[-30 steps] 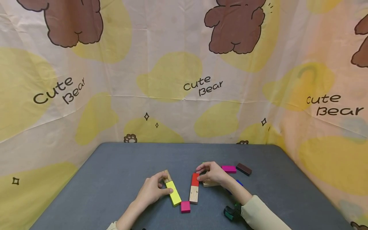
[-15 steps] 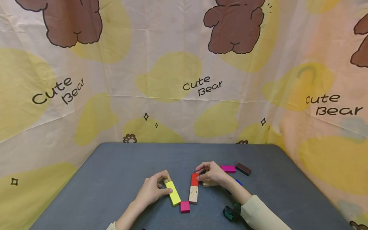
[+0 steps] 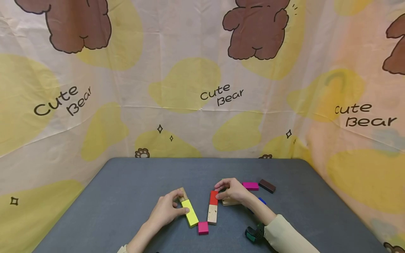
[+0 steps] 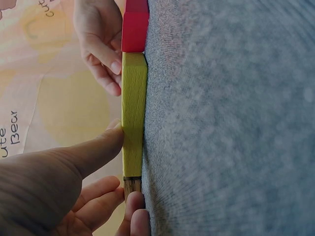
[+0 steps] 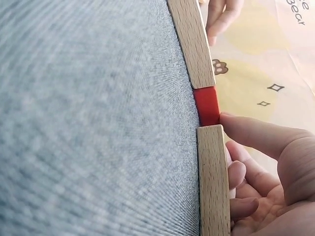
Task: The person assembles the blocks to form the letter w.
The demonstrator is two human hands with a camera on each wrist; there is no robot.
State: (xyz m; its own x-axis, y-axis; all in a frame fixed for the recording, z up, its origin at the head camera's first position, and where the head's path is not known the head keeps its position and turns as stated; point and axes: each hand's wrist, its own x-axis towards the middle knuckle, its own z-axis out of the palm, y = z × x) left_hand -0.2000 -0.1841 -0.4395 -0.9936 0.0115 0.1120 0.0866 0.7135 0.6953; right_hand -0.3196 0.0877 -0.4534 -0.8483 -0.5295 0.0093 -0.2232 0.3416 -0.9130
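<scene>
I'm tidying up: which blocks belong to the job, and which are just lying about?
Likely the job:
yellow block
wooden block at yellow's far end
red block
wooden block at red's near end
pinkish-red block

Likely lying about:
magenta block
dark brown block
blue block
wooden block right of red

The sleeves [image 3: 292,234] are pale cream, with apparently a black wrist-worn device [image 3: 255,232].
</scene>
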